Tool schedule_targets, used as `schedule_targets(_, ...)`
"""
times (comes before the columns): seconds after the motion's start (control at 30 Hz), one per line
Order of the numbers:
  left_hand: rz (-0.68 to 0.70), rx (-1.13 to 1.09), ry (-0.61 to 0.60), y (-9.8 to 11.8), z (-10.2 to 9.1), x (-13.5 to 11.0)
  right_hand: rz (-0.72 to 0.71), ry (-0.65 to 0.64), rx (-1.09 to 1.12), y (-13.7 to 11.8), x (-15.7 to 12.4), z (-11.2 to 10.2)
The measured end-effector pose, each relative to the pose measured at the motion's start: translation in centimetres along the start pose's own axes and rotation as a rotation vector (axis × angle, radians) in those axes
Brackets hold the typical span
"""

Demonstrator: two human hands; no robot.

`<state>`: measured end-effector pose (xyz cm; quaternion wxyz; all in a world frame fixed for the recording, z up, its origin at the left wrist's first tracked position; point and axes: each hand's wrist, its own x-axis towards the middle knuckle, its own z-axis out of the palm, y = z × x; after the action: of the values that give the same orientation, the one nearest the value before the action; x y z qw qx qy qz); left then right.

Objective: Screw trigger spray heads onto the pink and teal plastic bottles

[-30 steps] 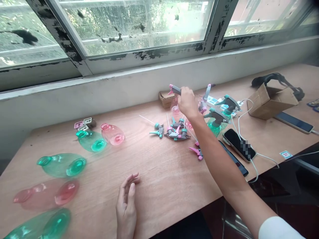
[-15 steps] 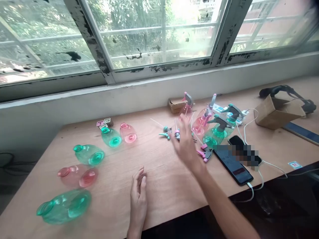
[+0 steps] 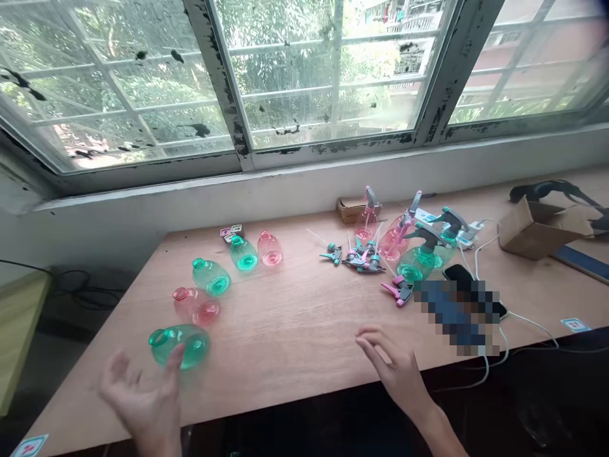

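Observation:
My left hand (image 3: 145, 400) is raised at the lower left, fingers spread and thumb up, holding nothing. Just behind its thumb lies a green spray bottle without its head (image 3: 190, 346), on its side. Farther back come a pink bottle (image 3: 195, 306), another green bottle (image 3: 212, 277), a smaller-looking green one (image 3: 244, 254) and a pink one (image 3: 270, 249), all headless. My right hand (image 3: 392, 368) hovers near the table's front edge, its fingers loosely bent with nothing visible in them. Beyond it are a pink-and-grey trigger head (image 3: 398, 292) and a pile of trigger heads (image 3: 364, 257).
Bottles with heads fitted stand at the back right, among them a green one (image 3: 419, 257) and a pink one (image 3: 394, 238). Beside them are phones (image 3: 459, 273) with charging cables, a power strip (image 3: 469, 235) and an open cardboard box (image 3: 542, 231). Small square pieces (image 3: 231, 233) lie back left.
My right hand has drawn back from the trigger heads toward the front edge. My left hand has moved left to the nearest green bottle and opened wider. The view has turned left.

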<state>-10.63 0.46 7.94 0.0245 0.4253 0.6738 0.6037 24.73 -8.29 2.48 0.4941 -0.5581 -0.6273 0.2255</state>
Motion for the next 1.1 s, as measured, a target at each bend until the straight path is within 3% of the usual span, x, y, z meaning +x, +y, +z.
schedule_targets(0.1, -0.151, 0.296, -0.08, -2.1, 1.3, 1.6, -0.078, 0.079, -0.015, -1.1, 2.8, 0.0)
schedule_targets(0.17, -0.172, 0.356, -0.079, -3.0, 2.1, 1.4, -0.093, 0.064, -0.005, -1.6, 3.5, 0.6)
schedule_targets(0.3, -0.11, 0.267, -0.238, -3.4, 3.5, -1.6, 0.008, -0.05, -0.156, -0.9, 3.3, 2.4)
schedule_targets(0.43, 0.021, 0.14, -0.44, -2.6, 5.8, -5.9, 0.077, -0.069, -0.379, 2.0, 5.0, 3.2)
schedule_targets(0.63, 0.044, 0.025, -0.688, -0.6, 9.6, -10.9, 0.058, -0.085, -0.622, 6.7, 13.8, 2.6)
schedule_targets(0.73, 0.023, -0.045, -0.735, -0.2, 10.8, -12.1, 0.038, -0.146, -0.723, 7.6, 18.8, 2.8)
schedule_targets(0.83, 0.001, -0.128, -0.77, -0.4, 11.2, -12.7, 0.021, -0.202, -0.778, 7.6, 22.0, 3.4)
schedule_targets(0.9, -0.035, -0.182, -0.751, -0.6, 11.1, -12.8, 0.001, -0.243, -0.777, 6.9, 22.3, 4.1)
schedule_targets(0.97, -0.106, -0.225, -0.689, -0.7, 10.7, -12.8, -0.029, -0.273, -0.742, 6.0, 20.8, 5.2)
schedule_targets(1.1, -0.286, -0.295, -0.57, -0.1, 9.5, -12.0, -0.062, -0.259, -0.579, 3.9, 13.9, 7.1)
